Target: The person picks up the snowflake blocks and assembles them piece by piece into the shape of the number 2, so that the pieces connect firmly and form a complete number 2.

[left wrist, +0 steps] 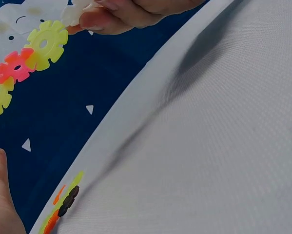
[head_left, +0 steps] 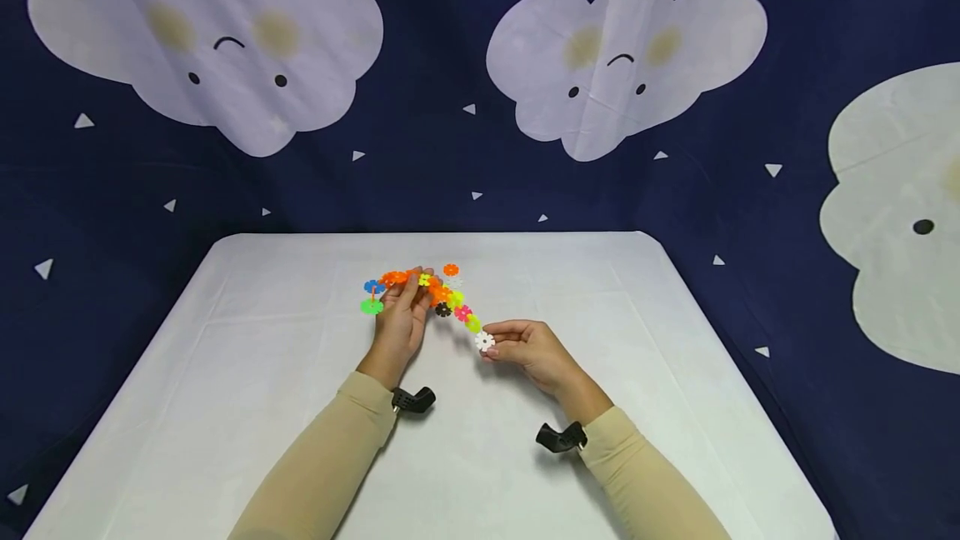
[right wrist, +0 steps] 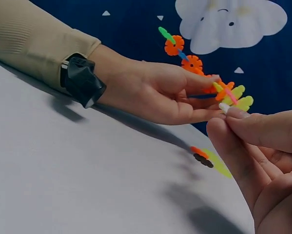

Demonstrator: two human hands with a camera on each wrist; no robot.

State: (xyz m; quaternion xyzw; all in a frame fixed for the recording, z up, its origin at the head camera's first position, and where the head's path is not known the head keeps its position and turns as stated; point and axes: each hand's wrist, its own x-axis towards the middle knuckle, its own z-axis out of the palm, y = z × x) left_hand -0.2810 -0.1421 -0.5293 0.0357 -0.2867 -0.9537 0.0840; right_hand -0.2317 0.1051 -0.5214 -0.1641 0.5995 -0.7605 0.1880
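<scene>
My left hand point(head_left: 401, 327) grips the middle of a chain of flower-shaped interlocking plastic discs point(head_left: 397, 277), mostly orange. A blue disc point(head_left: 374, 286) and a green disc point(head_left: 371, 307) form its left end. Toward the right it runs through a pink disc point(head_left: 462, 312) to a yellow disc point(left wrist: 47, 44). My right hand point(head_left: 536, 352) pinches a white disc point(head_left: 485, 335) between thumb and fingers, right at that yellow end. In the right wrist view, the fingertips partly hide the white disc point(right wrist: 224, 107).
Beyond the chain, an orange disc point(head_left: 451, 270), a black disc point(head_left: 443, 309) and a yellow piece point(right wrist: 219, 163) lie on the white table point(head_left: 247, 407). A dark blue cloth point(head_left: 427, 190) with clouds hangs behind. Each wrist wears a black camera point(head_left: 562, 438).
</scene>
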